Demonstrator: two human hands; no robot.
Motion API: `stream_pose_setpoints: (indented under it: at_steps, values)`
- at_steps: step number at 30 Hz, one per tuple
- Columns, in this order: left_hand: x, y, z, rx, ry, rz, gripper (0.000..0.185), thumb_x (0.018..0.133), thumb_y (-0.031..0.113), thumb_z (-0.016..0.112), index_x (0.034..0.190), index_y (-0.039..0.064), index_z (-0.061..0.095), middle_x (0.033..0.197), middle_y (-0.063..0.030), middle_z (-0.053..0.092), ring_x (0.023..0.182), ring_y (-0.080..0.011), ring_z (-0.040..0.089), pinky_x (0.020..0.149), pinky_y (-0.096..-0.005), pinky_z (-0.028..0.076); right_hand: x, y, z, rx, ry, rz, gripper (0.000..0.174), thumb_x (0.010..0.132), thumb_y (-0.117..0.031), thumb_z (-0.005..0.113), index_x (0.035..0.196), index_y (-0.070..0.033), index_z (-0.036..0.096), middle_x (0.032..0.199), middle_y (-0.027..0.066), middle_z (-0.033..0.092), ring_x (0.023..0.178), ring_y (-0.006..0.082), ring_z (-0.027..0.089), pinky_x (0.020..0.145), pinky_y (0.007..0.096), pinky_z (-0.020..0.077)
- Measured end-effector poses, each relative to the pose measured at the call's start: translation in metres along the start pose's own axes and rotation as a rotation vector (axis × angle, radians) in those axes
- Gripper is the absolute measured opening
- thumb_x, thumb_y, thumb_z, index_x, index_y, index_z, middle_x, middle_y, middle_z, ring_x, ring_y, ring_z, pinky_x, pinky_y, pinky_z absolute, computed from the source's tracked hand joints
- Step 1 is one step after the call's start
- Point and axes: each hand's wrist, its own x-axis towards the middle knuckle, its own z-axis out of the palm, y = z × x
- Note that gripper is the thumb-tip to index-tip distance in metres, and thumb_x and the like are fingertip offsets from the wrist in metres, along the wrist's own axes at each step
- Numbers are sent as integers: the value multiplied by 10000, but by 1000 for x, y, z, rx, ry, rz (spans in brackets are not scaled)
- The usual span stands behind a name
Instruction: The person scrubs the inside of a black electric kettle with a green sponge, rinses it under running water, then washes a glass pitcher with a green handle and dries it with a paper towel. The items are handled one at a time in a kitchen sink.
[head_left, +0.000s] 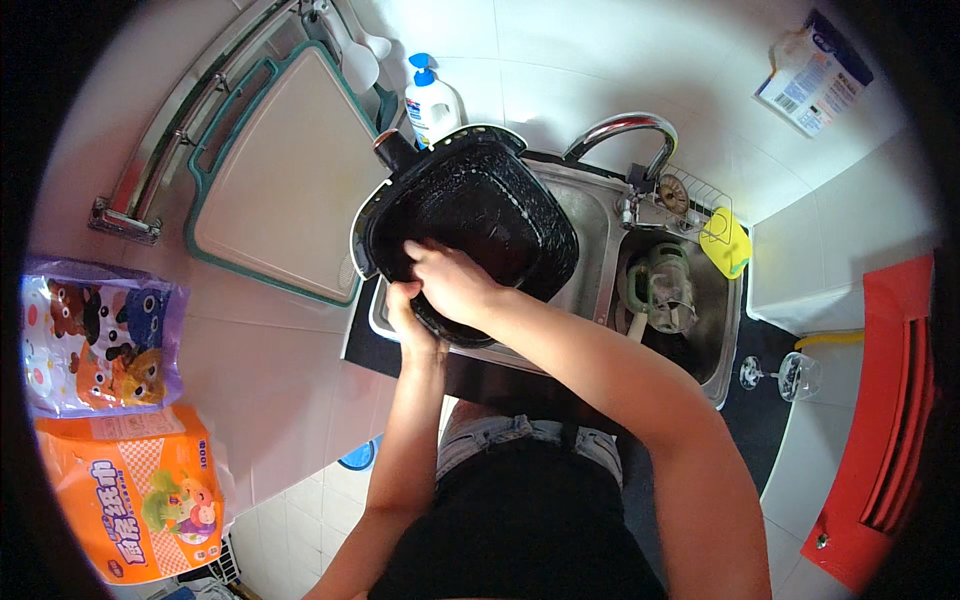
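Note:
A black air fryer basket (551, 217), wet inside with whitish suds or drops, is tilted over the left bowl of a steel double sink (592, 217). My left hand (412, 319) grips its near left rim, the thumb over the edge. Inside the basket, near that same rim, is my right hand (446, 281), its fingers bent against the inner wall; whether it holds anything is hidden. A chrome faucet (626, 124) stands behind the sink. The right bowl holds a greenish clear jug or cup (667, 289) and other items.
Behind the basket stands a white pump bottle (433, 105). A yellow cloth or sponge (726, 244) hangs by a wire rack (701, 199) at the right. A stemmed glass (780, 375) lies on the dark counter (757, 420). A cutting board (281, 180) hangs on the left wall.

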Motion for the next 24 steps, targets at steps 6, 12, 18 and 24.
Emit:
stream_pose_setpoints:
  at_steps: [6,12,18,24]
  values:
    - [-1,4,6,38,92,15,564,712,253,542,1232,39,508,1173,-125,575,1075,-288,559,959,-400,451,21,22,-37,-228,36,419,129,829,-71,509,824,-27,631,921,166,596,796,359,648,722,446,542]
    - [-5,8,11,13,48,-2,584,725,281,539,1253,33,496,1190,-128,576,1082,-289,561,951,-407,454,7,1,1,-7,-48,338,198,841,-93,476,917,20,621,950,231,637,893,394,645,813,472,520]
    - [1,4,8,62,62,25,570,719,253,544,1244,37,492,1150,-111,576,1062,-261,557,931,-382,457,27,8,-29,44,30,443,104,799,-19,538,750,-9,630,900,194,601,873,362,642,776,434,522]
    - [-2,16,2,41,78,1,584,729,281,548,1251,25,494,1163,-130,575,1073,-278,555,955,-394,448,17,5,-50,-106,-306,276,105,781,-12,572,811,-12,672,1002,195,605,952,361,628,860,423,507]
